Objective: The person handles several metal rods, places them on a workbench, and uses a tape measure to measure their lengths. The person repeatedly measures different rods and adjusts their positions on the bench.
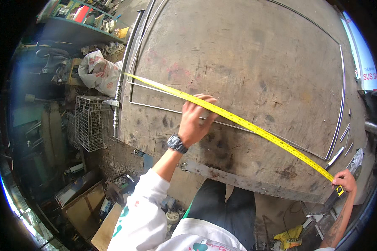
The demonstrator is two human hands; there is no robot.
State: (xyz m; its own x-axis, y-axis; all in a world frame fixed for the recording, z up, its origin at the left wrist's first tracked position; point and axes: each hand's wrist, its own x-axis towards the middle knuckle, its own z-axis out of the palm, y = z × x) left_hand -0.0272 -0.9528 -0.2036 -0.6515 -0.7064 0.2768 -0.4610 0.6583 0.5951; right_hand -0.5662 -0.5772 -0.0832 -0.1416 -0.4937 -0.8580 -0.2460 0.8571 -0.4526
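Note:
A yellow tape measure blade (255, 127) stretches slantwise across the worktable (238, 62), from its left edge to the near right corner. My right hand (344, 180) is closed round the black-and-yellow tape measure case (339, 191) at that corner. Partway along the blade, my left hand (194, 121) has its fingers and thumb curled at the strip, gripping it. Beneath the blade lies a large rectangular frame of thin metal rod (342, 83), flat on the tabletop. The blade's far end reaches a metal bar (120, 90) along the left edge; how it sits there is too small to tell.
Short metal rods (344, 132) and a white pen-like tool (335, 157) lie near the right edge. Left of the table are a wire cage (89, 121), a white sack (98, 73) and a cluttered shelf (88, 25). A yellow bag (290, 237) lies below, at the right.

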